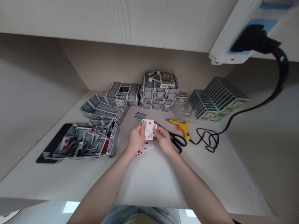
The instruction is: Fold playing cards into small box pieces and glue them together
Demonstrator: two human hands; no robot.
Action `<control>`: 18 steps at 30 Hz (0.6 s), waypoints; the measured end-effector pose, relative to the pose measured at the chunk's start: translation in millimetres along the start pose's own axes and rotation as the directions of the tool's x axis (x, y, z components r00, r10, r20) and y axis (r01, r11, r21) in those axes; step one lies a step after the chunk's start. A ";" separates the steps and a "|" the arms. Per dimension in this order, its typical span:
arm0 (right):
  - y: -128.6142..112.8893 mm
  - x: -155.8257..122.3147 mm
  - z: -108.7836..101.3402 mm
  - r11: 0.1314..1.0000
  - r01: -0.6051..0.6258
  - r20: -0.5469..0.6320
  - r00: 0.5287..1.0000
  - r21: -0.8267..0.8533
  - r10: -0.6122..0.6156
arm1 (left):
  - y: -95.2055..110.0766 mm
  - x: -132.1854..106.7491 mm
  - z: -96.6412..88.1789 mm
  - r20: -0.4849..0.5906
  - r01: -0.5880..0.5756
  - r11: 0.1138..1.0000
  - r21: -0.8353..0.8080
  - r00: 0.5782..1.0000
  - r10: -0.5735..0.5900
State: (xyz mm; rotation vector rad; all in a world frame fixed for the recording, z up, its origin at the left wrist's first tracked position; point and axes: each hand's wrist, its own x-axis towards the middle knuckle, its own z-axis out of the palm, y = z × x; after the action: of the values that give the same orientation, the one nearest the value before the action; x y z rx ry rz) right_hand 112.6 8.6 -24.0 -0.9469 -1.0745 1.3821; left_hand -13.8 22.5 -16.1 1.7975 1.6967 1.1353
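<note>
My left hand (135,137) and my right hand (163,139) together hold up red heart playing cards (149,128) just above the white desk (144,180). Both hands pinch the cards at their edges, faces towards me. Another heart card (144,148) lies face up on the desk under my hands. A single face-down card (140,116) lies a little beyond them.
A tray made of cards (90,140) filled with loose cards sits left on a black pad (50,148). Card-built boxes (123,92) and stacks (158,91) stand behind. A yellow glue gun (181,126), black scissors (177,141) and its cable (210,138) lie right. Card packs (217,99) are stacked far right.
</note>
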 end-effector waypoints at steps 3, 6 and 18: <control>-2.4 0.2 -1.7 0.999 -0.014 0.023 1.000 0.036 0.013 | -0.7 0.8 -1.4 0.020 -0.013 1.000 -0.002 1.000 0.013; -4.0 0.0 -1.7 0.997 -0.037 0.030 0.999 0.074 0.035 | -2.4 2.0 -1.9 0.052 -0.042 0.999 -0.008 0.998 0.042; 3.5 0.8 -7.5 0.913 0.144 -0.085 0.978 -0.382 -0.190 | 0.5 1.7 -8.1 0.137 -0.166 0.984 0.058 0.978 0.157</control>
State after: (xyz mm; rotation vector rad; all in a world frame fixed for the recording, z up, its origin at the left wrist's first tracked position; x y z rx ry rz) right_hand 118.8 10.2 -29.4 -1.1668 -1.3218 0.9823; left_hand -19.9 22.1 -10.6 2.0369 1.5547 1.0077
